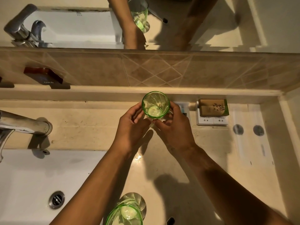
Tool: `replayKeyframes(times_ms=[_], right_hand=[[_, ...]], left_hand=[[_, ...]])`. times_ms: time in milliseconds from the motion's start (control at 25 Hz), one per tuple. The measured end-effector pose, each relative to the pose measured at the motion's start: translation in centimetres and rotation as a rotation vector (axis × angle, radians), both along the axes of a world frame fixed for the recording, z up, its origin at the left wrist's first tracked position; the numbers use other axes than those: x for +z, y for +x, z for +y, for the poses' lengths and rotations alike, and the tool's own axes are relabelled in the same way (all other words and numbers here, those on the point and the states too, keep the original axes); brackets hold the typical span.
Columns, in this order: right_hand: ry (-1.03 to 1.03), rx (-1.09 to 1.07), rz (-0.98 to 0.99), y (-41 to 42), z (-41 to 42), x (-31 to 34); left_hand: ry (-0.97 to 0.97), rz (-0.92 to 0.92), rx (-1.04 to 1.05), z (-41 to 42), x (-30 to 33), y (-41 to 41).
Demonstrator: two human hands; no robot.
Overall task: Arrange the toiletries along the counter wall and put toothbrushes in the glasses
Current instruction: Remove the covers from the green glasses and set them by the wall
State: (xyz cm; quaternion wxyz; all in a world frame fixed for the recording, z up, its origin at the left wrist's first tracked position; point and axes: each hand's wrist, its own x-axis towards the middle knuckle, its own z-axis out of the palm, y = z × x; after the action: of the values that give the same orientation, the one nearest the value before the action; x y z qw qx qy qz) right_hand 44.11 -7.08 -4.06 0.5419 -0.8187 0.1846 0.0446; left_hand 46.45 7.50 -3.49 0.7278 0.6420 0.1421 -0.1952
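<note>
Head: fingers (142, 111) around green glass (155, 104)

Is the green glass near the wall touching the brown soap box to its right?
Apart. The head view shows the green glass held by the right hand, with bare counter between it and the brown soap box.

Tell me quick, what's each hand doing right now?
Left hand: fingers curled on the green glass by the wall, holding it.
Right hand: holding the same glass from the other side.
</note>
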Motion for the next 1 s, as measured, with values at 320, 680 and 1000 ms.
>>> replayKeyframes(times_ms=[320, 680, 1000], right_hand=[[-0.033, 0.073, -0.005, -0.2, -0.1, -0.4], [-0.079, 0.234, 0.094, -11.0, -0.2, 0.9], [-0.036, 0.748, 0.128, -20.5, 4.4, -0.8]], left_hand=[[0.132, -0.033, -0.033, 0.0, 0.1, -0.1], [0.611, -0.144, -0.064, 10.4, 1.5, -9.9], [0.468, 0.142, 0.070, 13.4, 1.4, -26.2]])
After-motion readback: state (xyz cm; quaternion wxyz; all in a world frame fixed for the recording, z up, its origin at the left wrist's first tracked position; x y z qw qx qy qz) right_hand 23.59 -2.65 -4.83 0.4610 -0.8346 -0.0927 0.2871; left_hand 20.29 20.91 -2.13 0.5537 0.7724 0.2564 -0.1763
